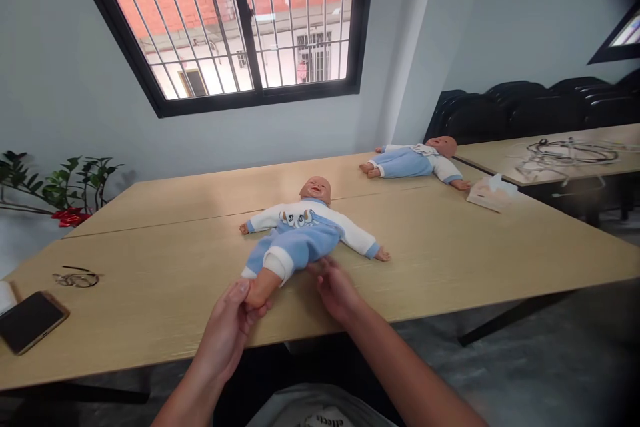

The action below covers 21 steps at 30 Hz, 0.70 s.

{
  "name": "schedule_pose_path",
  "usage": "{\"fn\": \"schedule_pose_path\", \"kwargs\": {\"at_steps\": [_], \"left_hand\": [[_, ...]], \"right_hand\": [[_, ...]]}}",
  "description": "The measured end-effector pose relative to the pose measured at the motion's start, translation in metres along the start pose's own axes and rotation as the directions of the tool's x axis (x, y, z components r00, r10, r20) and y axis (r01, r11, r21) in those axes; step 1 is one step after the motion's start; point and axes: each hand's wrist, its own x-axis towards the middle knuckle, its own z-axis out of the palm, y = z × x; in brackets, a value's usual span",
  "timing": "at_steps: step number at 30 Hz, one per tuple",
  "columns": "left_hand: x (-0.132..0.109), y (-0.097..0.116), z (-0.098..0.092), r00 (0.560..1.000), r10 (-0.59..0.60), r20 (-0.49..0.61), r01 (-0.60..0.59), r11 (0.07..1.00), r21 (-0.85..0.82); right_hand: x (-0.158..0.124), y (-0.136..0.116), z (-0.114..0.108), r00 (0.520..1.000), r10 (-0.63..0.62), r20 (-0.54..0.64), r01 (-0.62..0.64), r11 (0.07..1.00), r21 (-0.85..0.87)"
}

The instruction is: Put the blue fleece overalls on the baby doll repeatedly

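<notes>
A baby doll (305, 233) in a white top and light blue trousers lies on its back on the wooden table (165, 280), its head toward the window. My left hand (233, 320) is closed around the doll's bare foot, which is lifted toward me. At the doll's hip, under the edge of the blue trousers, is my right hand (337, 290). Its fingertips are partly hidden there, so what they grip does not show.
Another doll (410, 160) in similar clothes lies farther back, beside a tissue pack (493, 192). Glasses (77, 277) and a phone (33, 321) rest on the left. Cables (570, 153) cover part of a second table; black chairs (530, 110) stand behind it. A plant (75, 180) is left.
</notes>
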Motion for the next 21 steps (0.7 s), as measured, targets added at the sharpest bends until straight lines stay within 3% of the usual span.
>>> {"fn": "schedule_pose_path", "kwargs": {"at_steps": [5, 10, 15, 21], "left_hand": [[0.005, 0.032, 0.022, 0.996, -0.073, -0.053, 0.068, 0.993, -0.092], [0.008, 0.049, 0.016, 0.996, -0.036, -0.080, 0.028, 0.994, -0.104], [0.008, 0.042, -0.004, 0.999, -0.004, -0.052, 0.002, 0.999, -0.047], [0.003, 0.019, -0.014, 0.999, -0.042, -0.019, 0.042, 0.999, -0.013]], "right_hand": [[0.028, 0.007, 0.030, 0.996, -0.090, 0.010, 0.091, 0.994, -0.059], [0.043, -0.010, 0.024, 0.995, -0.095, 0.023, 0.098, 0.979, -0.181], [0.053, -0.032, 0.005, 0.981, -0.183, -0.062, 0.152, 0.928, -0.340], [0.056, -0.035, -0.005, 0.972, -0.226, -0.068, 0.175, 0.884, -0.434]]}}
